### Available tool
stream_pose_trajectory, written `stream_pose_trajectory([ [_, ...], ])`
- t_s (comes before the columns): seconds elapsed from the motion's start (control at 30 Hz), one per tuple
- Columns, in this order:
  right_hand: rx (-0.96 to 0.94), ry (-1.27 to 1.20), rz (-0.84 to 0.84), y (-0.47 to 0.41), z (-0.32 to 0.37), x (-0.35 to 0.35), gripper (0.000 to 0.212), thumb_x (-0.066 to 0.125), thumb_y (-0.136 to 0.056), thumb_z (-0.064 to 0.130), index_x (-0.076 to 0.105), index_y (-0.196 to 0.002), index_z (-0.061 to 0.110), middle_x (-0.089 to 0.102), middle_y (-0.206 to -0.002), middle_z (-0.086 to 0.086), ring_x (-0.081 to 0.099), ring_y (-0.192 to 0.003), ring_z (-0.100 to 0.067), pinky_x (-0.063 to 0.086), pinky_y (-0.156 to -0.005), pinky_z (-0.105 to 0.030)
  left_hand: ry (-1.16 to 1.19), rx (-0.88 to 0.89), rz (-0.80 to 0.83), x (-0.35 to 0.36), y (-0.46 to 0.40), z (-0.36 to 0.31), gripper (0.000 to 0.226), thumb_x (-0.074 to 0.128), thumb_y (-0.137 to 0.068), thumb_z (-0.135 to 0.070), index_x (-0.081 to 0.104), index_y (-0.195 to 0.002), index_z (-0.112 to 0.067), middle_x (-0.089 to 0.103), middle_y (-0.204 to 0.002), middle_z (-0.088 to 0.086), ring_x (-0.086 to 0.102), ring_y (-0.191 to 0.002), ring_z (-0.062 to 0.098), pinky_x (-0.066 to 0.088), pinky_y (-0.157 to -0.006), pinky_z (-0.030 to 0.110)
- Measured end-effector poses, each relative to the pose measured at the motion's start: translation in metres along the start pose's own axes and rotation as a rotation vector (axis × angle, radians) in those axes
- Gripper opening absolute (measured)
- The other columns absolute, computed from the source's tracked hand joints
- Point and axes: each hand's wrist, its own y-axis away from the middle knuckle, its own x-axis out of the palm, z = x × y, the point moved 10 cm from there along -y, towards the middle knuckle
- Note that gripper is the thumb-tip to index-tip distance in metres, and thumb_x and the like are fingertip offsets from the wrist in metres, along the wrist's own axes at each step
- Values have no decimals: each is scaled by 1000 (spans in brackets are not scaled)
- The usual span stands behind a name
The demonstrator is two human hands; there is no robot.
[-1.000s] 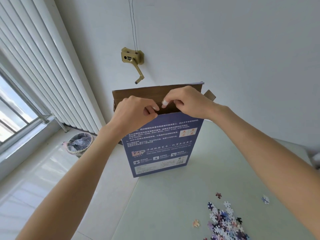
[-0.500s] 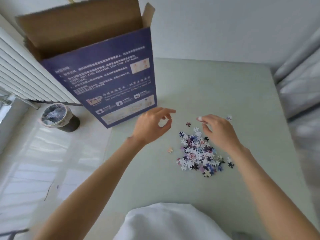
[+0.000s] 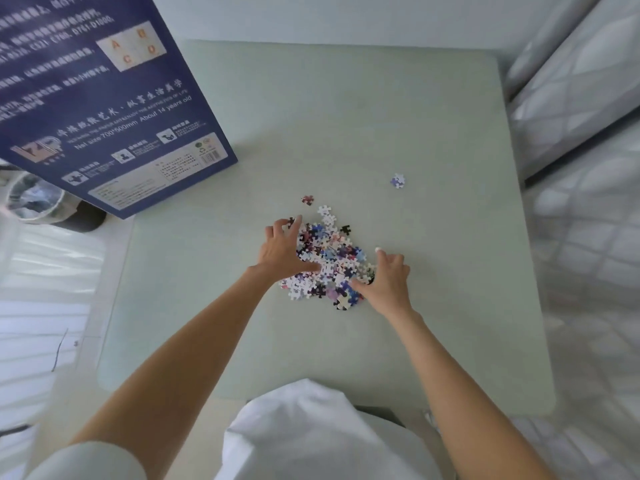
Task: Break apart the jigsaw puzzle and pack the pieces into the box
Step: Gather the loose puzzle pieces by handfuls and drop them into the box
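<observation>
Having left the upright box (image 3: 114, 109), we had dropped our left hand (image 3: 282, 249) and right hand (image 3: 386, 280), fingers spread wide, onto the heap of loose pieces (image 3: 329, 261) to scoop another load.

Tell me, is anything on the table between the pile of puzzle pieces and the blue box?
Nothing visible: bare table lies between the pile of pieces and the box. Only one stray dark piece sits near the pile.

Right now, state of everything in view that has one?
box: upright on the table, top out of frame
puzzle pile: loose, heaped between the hands
left hand: fingers spread on the pile
right hand: cupping the pile's edge
stray piece: alone, apart from the pile
</observation>
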Motion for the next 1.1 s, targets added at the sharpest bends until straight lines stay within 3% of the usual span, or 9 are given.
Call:
stream_pose_trajectory([
  [0.13, -203, 33, 39, -22, 54, 16, 92, 76, -71, 42, 24, -141, 15, 34, -123, -12, 34, -111, -26, 37, -93, -33, -57, 77, 9, 7, -3, -10, 121, 80, -56, -59, 10, -149, -26, 21, -144, 7, 24, -129, 27, 39, -101, 41],
  [0.3, -341, 323, 76, -47, 80, 18, 106, 77, -62, 54, 19, -143, 19, 34, -128, -15, 38, -111, -27, 42, -90, -34, -129, 121, 14, 13, 5, -15, 115, 83, -55, -52, 17, -147, -27, 26, -141, 3, 29, -125, 23, 41, -100, 37],
  [0.47, -476, 410, 59, -49, 92, 17, 89, 76, -61, 57, 39, -129, 14, 27, -141, -13, 29, -127, -29, 33, -102, -39, -8, 104, 5, 7, 6, -17, 91, 82, -63, -40, 33, -139, -29, 38, -135, 1, 40, -119, 19, 46, -86, 30],
  [0.57, -521, 394, 65, -44, 96, 21, 85, 75, -64, 54, 40, -128, 11, 38, -134, -7, 39, -118, -23, 41, -97, -35, 16, 112, -11, 4, 9, -19, 77, 79, -69, -37, 39, -134, -27, 45, -127, 2, 47, -114, 19, 39, -79, 23],
  [0.7, -521, 340, 58, -36, 95, 20, 80, 74, -68, 50, 39, -130, 12, 42, -129, -6, 44, -111, -23, 51, -79, -31, 52, 139, -41, 3, 12, -20, 64, 74, -77, -33, 44, -132, -23, 51, -118, 3, 54, -106, 21, 34, -77, 20],
  [0.83, -542, 333, 49, -30, 95, 20, 67, 69, -73, 50, 45, -125, 15, 50, -116, -5, 50, -101, -20, 51, -72, -30, 12, 158, -99, -3, 14, -22, 46, 62, -87, -30, 48, -131, -25, 53, -115, 2, 57, -100, 22, 34, -69, 21],
  [1.0, -532, 215, 11, -28, 95, 13, 51, 71, -77, 38, 56, -119, 14, 57, -102, -5, 57, -87, -19, 47, -70, -27, 63, 167, -100, -6, 13, -18, 33, 63, -87, -31, 61, -120, -26, 61, -109, 2, 63, -92, 23, 50, -76, 30],
  [1.1, -531, 155, -18, -29, 97, 8, 40, 69, -81, 29, 61, -117, 12, 59, -101, -6, 58, -78, -19, 47, -68, -26, 92, 193, -128, -12, 15, -18, 27, 65, -87, -28, 67, -113, -24, 67, -103, 1, 65, -88, 22, 52, -79, 34],
])
